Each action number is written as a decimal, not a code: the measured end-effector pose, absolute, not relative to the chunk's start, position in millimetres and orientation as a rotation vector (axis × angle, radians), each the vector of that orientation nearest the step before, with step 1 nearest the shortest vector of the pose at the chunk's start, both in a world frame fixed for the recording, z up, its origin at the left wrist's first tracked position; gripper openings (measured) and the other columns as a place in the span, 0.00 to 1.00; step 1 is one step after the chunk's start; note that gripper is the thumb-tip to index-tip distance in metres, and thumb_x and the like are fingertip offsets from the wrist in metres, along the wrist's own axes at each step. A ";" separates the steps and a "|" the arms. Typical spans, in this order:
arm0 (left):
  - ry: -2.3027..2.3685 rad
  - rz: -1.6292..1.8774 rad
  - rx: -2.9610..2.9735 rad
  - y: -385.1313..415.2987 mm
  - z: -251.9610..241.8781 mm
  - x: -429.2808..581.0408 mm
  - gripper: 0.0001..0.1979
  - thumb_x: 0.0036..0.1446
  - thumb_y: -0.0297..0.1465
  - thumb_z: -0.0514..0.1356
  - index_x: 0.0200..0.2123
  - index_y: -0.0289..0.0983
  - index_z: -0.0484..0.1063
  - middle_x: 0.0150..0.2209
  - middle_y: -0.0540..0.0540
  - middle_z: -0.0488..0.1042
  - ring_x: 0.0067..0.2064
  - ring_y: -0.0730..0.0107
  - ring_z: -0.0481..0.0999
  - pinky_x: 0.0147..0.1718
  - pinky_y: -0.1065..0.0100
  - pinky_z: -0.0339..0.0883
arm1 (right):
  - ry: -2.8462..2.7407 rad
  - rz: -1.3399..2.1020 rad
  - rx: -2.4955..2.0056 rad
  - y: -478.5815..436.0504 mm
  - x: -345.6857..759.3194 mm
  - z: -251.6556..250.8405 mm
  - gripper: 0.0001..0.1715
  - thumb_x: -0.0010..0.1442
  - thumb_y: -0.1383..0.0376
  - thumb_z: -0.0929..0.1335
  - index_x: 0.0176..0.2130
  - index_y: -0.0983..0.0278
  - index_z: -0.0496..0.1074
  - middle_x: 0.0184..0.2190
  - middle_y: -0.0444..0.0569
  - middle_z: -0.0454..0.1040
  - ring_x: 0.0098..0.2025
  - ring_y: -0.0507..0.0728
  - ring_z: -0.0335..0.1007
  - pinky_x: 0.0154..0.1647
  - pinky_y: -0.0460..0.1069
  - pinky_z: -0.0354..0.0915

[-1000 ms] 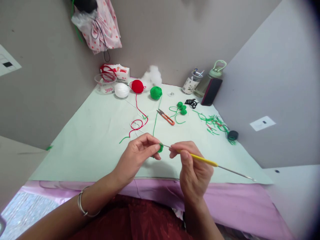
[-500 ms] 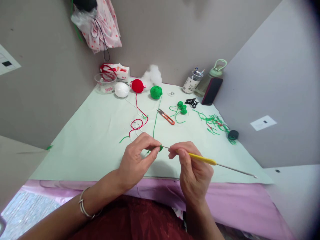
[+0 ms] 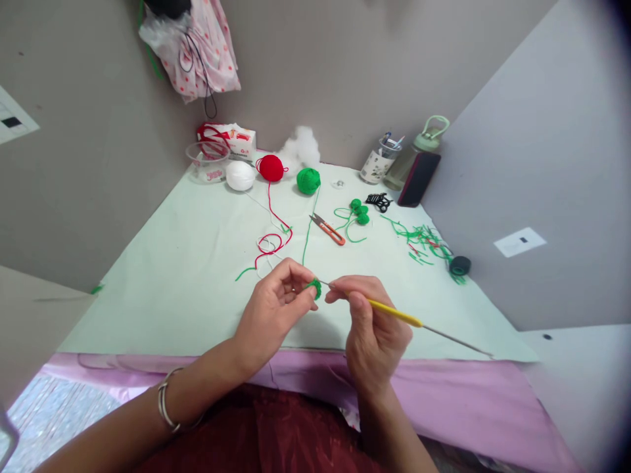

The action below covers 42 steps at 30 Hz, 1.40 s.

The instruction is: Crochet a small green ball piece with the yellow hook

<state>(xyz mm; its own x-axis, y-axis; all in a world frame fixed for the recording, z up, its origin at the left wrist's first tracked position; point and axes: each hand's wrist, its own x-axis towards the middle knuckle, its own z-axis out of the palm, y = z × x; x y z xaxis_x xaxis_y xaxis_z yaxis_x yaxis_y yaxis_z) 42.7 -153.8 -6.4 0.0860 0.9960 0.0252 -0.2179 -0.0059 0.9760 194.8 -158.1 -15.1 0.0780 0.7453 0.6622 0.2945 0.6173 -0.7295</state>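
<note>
The table with its smooth pale-green cover (image 3: 162, 282) fills the corner in front of us, a pink red-dotted cloth bag (image 3: 211, 66) hanging above its far left. At the back right stands a clear, green-lidded bottle (image 3: 398, 172), with a dark rectangular phone (image 3: 419, 179) leaning in front of it and hiding part of its side. Fluffy white stuffing (image 3: 304, 148) sits against the back wall.

Near the front edge, the right hand (image 3: 377, 325) is closed pen-fashion around a slim yellow-handled metal crochet hook (image 3: 394, 312); the left hand (image 3: 276, 305) pinches the work. Beyond them sit round yarn balls, white (image 3: 240, 177), red (image 3: 271, 169) and green (image 3: 308, 181). Between these and the hands lie orange-handled metal snips (image 3: 336, 236) — just beside the green strand — and loose red yarn loops (image 3: 259, 244). Smallest is the green crocheted piece (image 3: 317, 288), at the hook's tip — partly hidden by the left thumb and fingers.
</note>
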 end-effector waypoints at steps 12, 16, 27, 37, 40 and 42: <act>0.829 1.159 0.921 -154.4 -8.1 41.3 0.07 0.62 0.33 0.70 0.39 0.39 0.76 0.34 0.53 0.77 0.33 0.72 0.79 0.40 0.67 0.71 | -1.430 0.402 -0.931 -152.1 192.5 -21.0 0.11 0.73 0.67 0.67 0.44 0.59 0.81 0.34 0.46 0.81 0.35 0.55 0.79 0.36 0.53 0.75; 0.842 1.186 0.888 -152.5 -9.8 39.8 0.06 0.62 0.32 0.69 0.39 0.39 0.77 0.35 0.54 0.76 0.34 0.74 0.79 0.40 0.68 0.70 | -1.341 0.464 -0.896 -154.7 194.1 -18.8 0.12 0.74 0.66 0.67 0.44 0.60 0.81 0.31 0.45 0.80 0.32 0.55 0.77 0.34 0.53 0.73; 0.843 1.202 0.909 -153.7 -9.8 38.7 0.04 0.63 0.32 0.69 0.40 0.40 0.78 0.37 0.52 0.76 0.35 0.72 0.77 0.40 0.67 0.72 | -1.430 0.413 -0.926 -159.1 193.8 -11.1 0.13 0.74 0.66 0.66 0.41 0.60 0.81 0.28 0.44 0.79 0.33 0.55 0.76 0.35 0.53 0.71; 0.898 1.241 1.033 -153.4 -13.0 38.5 0.04 0.64 0.33 0.68 0.39 0.40 0.78 0.36 0.51 0.77 0.37 0.70 0.78 0.41 0.66 0.75 | -1.613 0.266 -0.886 -163.8 198.7 -15.0 0.12 0.72 0.72 0.67 0.46 0.59 0.79 0.35 0.46 0.82 0.38 0.55 0.79 0.39 0.51 0.75; 0.963 1.257 1.102 -154.6 -9.0 39.6 0.03 0.63 0.31 0.68 0.38 0.39 0.77 0.33 0.52 0.75 0.36 0.70 0.76 0.39 0.67 0.76 | -1.774 0.078 -0.877 -166.7 199.5 -17.6 0.13 0.70 0.73 0.68 0.50 0.59 0.78 0.40 0.49 0.83 0.41 0.56 0.81 0.40 0.51 0.77; 0.972 1.260 1.113 -155.5 -7.0 40.2 0.04 0.62 0.30 0.68 0.39 0.40 0.75 0.32 0.52 0.74 0.35 0.70 0.75 0.38 0.68 0.75 | -1.818 0.001 -0.868 -167.3 198.0 -20.0 0.14 0.70 0.72 0.68 0.52 0.59 0.77 0.41 0.51 0.83 0.42 0.56 0.81 0.40 0.51 0.77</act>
<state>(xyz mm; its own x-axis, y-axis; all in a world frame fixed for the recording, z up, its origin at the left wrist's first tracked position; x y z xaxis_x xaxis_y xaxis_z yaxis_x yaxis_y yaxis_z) 40.2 -155.5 -7.0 0.0853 0.9955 0.0402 -0.2138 -0.0211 0.9767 198.0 -167.3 -20.0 -0.1642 0.5561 0.8148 0.5553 0.7348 -0.3896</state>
